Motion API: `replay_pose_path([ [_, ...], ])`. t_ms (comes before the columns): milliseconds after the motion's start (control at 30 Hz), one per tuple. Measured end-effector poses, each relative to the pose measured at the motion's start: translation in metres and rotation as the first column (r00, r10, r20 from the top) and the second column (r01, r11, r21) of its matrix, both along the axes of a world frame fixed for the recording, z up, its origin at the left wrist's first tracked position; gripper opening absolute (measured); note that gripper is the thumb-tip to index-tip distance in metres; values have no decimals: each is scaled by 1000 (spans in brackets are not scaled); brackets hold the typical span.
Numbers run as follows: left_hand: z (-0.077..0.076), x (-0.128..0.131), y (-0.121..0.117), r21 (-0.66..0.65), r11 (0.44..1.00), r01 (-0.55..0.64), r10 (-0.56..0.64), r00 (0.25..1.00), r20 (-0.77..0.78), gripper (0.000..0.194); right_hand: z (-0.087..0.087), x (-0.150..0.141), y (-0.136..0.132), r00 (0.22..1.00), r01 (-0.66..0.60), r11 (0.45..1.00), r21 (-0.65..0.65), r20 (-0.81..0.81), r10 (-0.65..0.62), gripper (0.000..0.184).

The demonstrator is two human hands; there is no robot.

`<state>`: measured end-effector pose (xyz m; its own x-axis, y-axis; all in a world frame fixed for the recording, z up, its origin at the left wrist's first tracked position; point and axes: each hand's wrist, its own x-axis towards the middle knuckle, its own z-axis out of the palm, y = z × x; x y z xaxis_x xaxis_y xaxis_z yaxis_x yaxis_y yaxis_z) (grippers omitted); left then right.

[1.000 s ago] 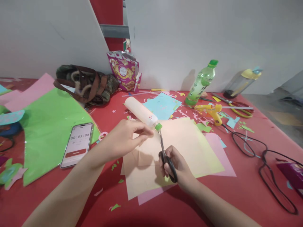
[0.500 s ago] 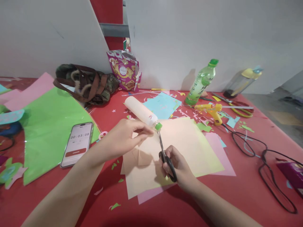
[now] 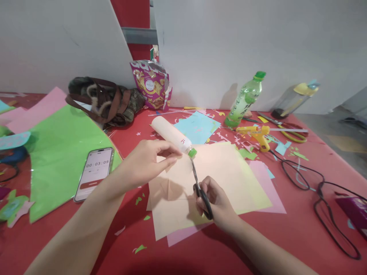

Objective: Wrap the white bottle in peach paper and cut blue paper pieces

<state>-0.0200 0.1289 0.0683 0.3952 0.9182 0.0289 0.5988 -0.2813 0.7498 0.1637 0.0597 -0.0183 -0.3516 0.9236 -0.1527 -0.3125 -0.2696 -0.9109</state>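
My right hand (image 3: 210,200) is wrapped round the black handles of a pair of scissors (image 3: 204,199). The narrow metal blades point away from me and look closed, their tips just below the green cap of a white glue bottle (image 3: 172,133) lying on its side. My left hand (image 3: 151,158) hovers over the paper, thumb and fingertips pinched together left of the scissor tips. What it pinches, if anything, blends with the pale paper behind. Under both hands lies a stack of cream, yellow and pink paper sheets (image 3: 218,168), with small cut pieces on it.
A phone (image 3: 96,173) with a running timer rests on green paper (image 3: 57,160) at left. Behind are a bag (image 3: 107,101), a snack pouch (image 3: 151,84), blue paper (image 3: 197,128) and a green bottle (image 3: 245,99). At right, a yellow glue gun (image 3: 258,135) trails a black cord.
My left hand has drawn slightly left, away from the glue bottle's cap and the scissor tips. My right hand holds the scissors almost in the same place.
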Motion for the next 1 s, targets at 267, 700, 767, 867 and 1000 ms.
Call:
replay_pose_path([
  [267, -1, 0, 1, -15, 999, -48, 48, 999, 23, 18, 5, -3, 3, 998, 56, 997, -48, 33, -55, 41],
  [700, -6, -1, 4, -119, 978, -174, 178, 984, 24, 16, -2, 1, 5, 986, 105, 994, -18, -131, -106, 33],
  [767, -8, 0, 6, -114, 974, -195, 200, 979, 41, 20, -2, 1, 5, 984, 123, 992, -13, -128, -124, 31],
  [867, -14, 0, 11, -129, 967, -218, 230, 970, 84, 29, -1, 1, 6, 981, 150, 989, -11, -124, -150, 30],
  [1000, -21, 1, 16, -130, 969, -210, 224, 969, 102, 24, 0, 1, 7, 977, 161, 986, -30, -137, -164, 30],
])
